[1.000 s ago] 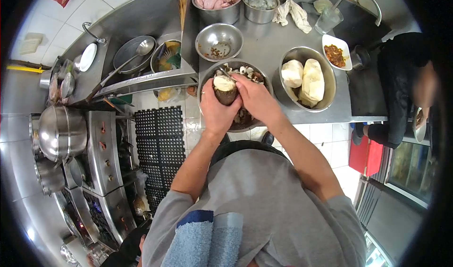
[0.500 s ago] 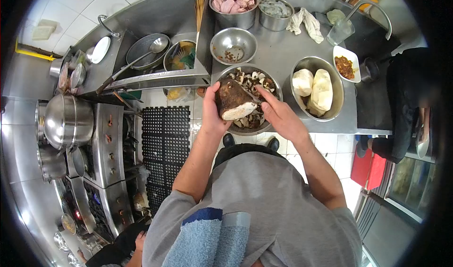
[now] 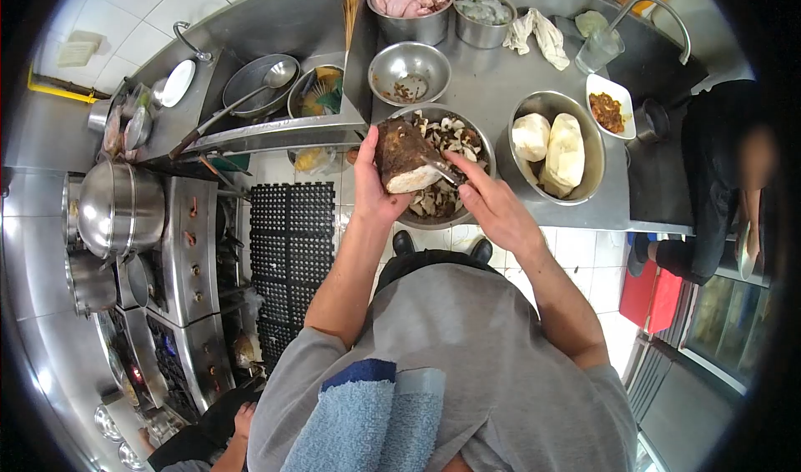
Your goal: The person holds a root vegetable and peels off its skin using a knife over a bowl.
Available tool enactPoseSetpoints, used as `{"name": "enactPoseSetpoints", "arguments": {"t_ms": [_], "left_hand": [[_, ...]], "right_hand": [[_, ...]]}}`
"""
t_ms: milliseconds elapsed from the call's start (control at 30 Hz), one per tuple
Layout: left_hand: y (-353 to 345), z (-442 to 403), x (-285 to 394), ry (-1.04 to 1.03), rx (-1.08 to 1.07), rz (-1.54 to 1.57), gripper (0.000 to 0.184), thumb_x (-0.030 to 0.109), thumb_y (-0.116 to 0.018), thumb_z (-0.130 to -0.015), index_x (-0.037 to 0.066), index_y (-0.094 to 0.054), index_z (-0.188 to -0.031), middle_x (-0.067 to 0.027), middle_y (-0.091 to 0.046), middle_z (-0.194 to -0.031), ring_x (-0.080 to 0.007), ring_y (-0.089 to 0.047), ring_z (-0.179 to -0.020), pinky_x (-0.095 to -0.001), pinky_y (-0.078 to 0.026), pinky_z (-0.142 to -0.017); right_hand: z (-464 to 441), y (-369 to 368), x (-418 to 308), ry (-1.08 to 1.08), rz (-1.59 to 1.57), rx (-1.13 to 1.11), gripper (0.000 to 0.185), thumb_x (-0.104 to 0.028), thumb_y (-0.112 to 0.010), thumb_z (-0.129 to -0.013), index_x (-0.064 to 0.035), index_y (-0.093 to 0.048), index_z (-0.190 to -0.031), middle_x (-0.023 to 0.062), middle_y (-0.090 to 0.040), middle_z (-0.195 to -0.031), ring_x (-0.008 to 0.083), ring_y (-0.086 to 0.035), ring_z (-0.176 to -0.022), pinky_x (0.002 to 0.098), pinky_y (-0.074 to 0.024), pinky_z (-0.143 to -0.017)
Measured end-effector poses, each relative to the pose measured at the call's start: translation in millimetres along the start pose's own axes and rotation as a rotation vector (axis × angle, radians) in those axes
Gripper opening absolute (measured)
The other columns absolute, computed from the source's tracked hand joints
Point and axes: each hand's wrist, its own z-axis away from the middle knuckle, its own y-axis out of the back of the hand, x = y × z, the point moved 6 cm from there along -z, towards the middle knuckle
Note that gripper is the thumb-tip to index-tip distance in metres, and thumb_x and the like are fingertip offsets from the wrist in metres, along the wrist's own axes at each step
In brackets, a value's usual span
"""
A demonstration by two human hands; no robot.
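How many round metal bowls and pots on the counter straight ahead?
5: peelings bowl, front centre; peeled-pieces bowl, to its right; scraps bowl, just beyond the first; at the back, pink-meat pot, left, and grey-pieces pot beside it. Smaller ones could be hidden.

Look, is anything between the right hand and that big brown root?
Yes: a metal blade, held in the right hand, sits between that hand and the brown root vegetable. Nothing else visible blocks the way; the left hand holds its other side.

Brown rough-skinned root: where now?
Head view, just above centre: the root is in the left hand, over the left side of the round steel peelings bowl.
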Motion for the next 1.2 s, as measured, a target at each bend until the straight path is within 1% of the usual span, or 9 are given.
{"name": "enactPoseSetpoints", "arguments": {"t_ms": [367,567,667,767,867,1000,1033,1133,1200], "left_hand": [[13.1,-1.0,-4.1,-0.018,0.098,-0.15,0.033,0.031,-0.067,-0.092,0.007,-0.062,-0.114,-0.0096,-0.07,-0.107,-0.0245,-0.068,-0.098,-0.0411,-0.056,-0.09],[16.1,-3.1,-6.8,-0.048,0.143,-0.181,0.032,0.029,-0.068,-0.091,0.007,-0.06,-0.113,-0.0083,-0.068,-0.108,-0.0245,-0.068,-0.096,-0.0413,-0.056,-0.09],[18.7,-4.4,-9.4,-0.056,0.136,-0.179,0.033,0.03,-0.068,-0.091,0.007,-0.06,-0.115,-0.0086,-0.068,-0.109,-0.0249,-0.068,-0.098,-0.0415,-0.056,-0.091],[16.6,-4.1,-10.2,-0.052,0.103,-0.126,0.036,0.033,-0.067,-0.092,0.008,-0.061,-0.117,-0.0092,-0.069,-0.111,-0.0253,-0.068,-0.1,-0.0422,-0.056,-0.092],[15.4,1.5,-11.6,0.006,0.063,-0.035,0.04,0.038,-0.066,-0.093,0.008,-0.062,-0.119,-0.0097,-0.07,-0.113,-0.0258,-0.068,-0.102,-0.0435,-0.056,-0.093],[21.4,2.6,-7.5,0.019,0.069,0.032,0.048,0.046,-0.065,-0.093,0.008,-0.063,-0.121,-0.0099,-0.07,-0.116,-0.0267,-0.069,-0.102,-0.0444,-0.056,-0.093],[21.1,4.2,-6.3,-0.005,0.085,-0.011,0.051,0.05,-0.065,-0.093,0.008,-0.063,-0.12,-0.0095,-0.07,-0.115,-0.0262,-0.069,-0.103,-0.0434,-0.056,-0.093],[22.1,-1.7,-6.3,-0.049,0.029,0.014,0.051,0.052,-0.063,-0.093,0.008,-0.062,-0.121,-0.0091,-0.07,-0.116,-0.0251,-0.068,-0.104,-0.041,-0.056,-0.094],[22.2,-4.1,-7.5,-0.094,0.058,-0.006,0.049,0.05,-0.061,-0.095,0.009,-0.061,-0.121,-0.0088,-0.069,-0.117,-0.0241,-0.068,-0.105,-0.0394,-0.056,-0.094]], "right_hand": [[1.7,-8.0,3.8,0.081,0.171,0.072,0.042,-0.019,-0.041,-0.105,-0.0128,-0.043,-0.147,0.0264,-0.066,-0.097,0.047,-0.063,-0.088,0.0509,-0.0465,-0.079],[-8.7,-10.2,0.2,-0.092,0.188,0.105,0.026,-0.024,-0.04,-0.106,-0.0103,-0.051,-0.125,0.0276,-0.067,-0.097,0.0498,-0.062,-0.091,0.0588,-0.0463,-0.079],[-18.0,-13.6,10.0,0.014,0.2,0.236,0.022,-0.027,-0.04,-0.107,-0.0094,-0.05,-0.113,0.0209,-0.066,-0.078,0.0407,-0.065,-0.065,0.0499,-0.0493,-0.058],[-23.8,-17.4,32.8,-0.453,-0.548,-0.026,0.022,-0.032,-0.039,-0.108,-0.0127,-0.049,-0.112,0.0053,-0.052,-0.066,0.0167,-0.046,-0.043,0.0296,-0.0351,-0.039],[-21.7,-13.7,32.0,-0.473,-0.829,-0.01,0.022,-0.035,-0.037,-0.109,-0.0155,-0.047,-0.112,-0.0045,-0.037,-0.064,0.0021,-0.027,-0.044,0.0182,-0.0186,-0.035],[-19.1,-6.3,36.8,-0.284,-0.325,0.05,0.034,-0.033,-0.039,-0.108,-0.0096,-0.051,-0.13,-0.0024,-0.042,-0.066,0.006,-0.04,-0.051,0.022,-0.0305,-0.044],[-16.1,-3.8,32.2,-0.27,-0.114,0.009,0.044,-0.031,-0.041,-0.107,-0.0065,-0.045,-0.143,0.0066,-0.059,-0.076,0.0174,-0.058,-0.063,0.0291,-0.0445,-0.058],[-13.8,-5.8,10.0,0.135,0.142,0.184,0.047,-0.032,-0.042,-0.106,-0.0023,-0.045,-0.143,0.0237,-0.069,-0.1,0.0395,-0.068,-0.091,0.0463,-0.0511,-0.079],[-10.4,-6.8,5.0,0.07,0.145,0.143,0.048,-0.031,-0.044,-0.105,-0.0039,-0.043,-0.145,0.0295,-0.067,-0.104,0.048,-0.063,-0.095,0.0522,-0.0491,-0.082]]}}
